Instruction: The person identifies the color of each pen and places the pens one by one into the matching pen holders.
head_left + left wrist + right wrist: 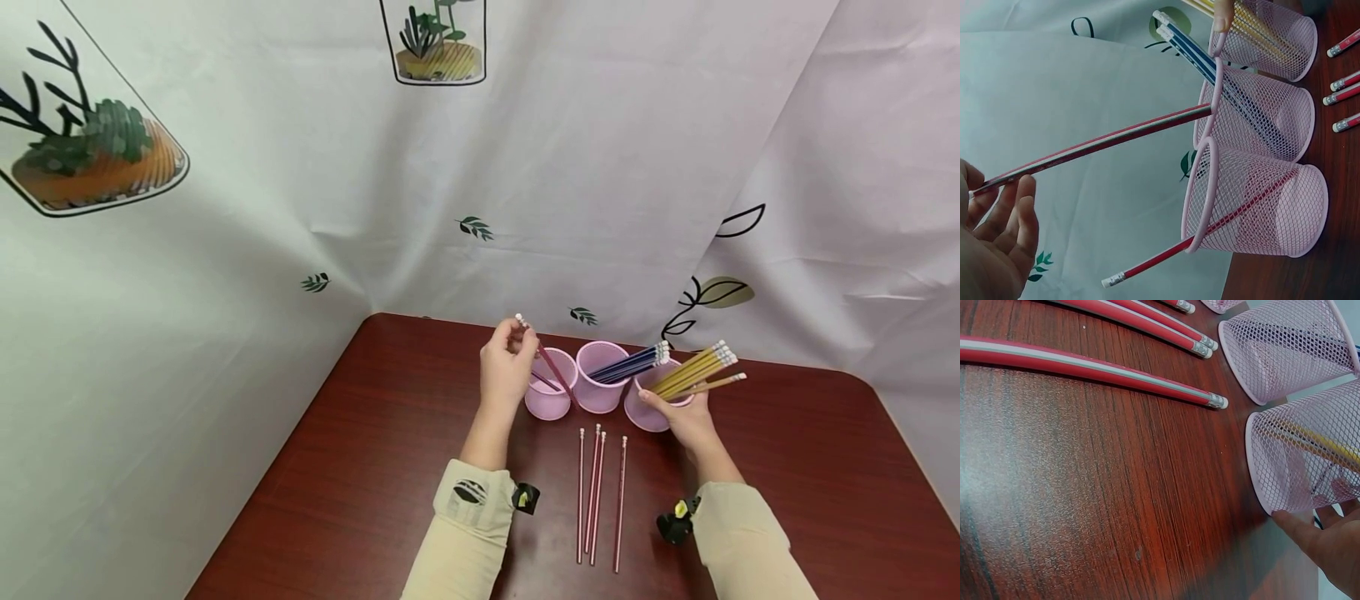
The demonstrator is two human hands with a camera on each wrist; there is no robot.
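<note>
My left hand [508, 367] pinches a red pencil [1097, 144] near its eraser end. The pencil slants down across the mouth of the left pink mesh cup [548, 408]; where its tip lies I cannot tell. Inside that cup leans another red pencil [1154, 257]. My right hand [693, 423] holds the right pink mesh cup [645, 415], thumb at the rim and fingers around its side. Yellow pencils [693, 373] stand bunched in this cup, erasers up. Between the two, the middle pink mesh cup [600, 401] contains blue pencils [628, 365].
Several red pencils [621, 500] lie on the dark wooden table [330, 467] in front of the cups, erasers toward them. Behind the table's back edge hangs a pale printed cloth [570, 183], which also runs down the left side.
</note>
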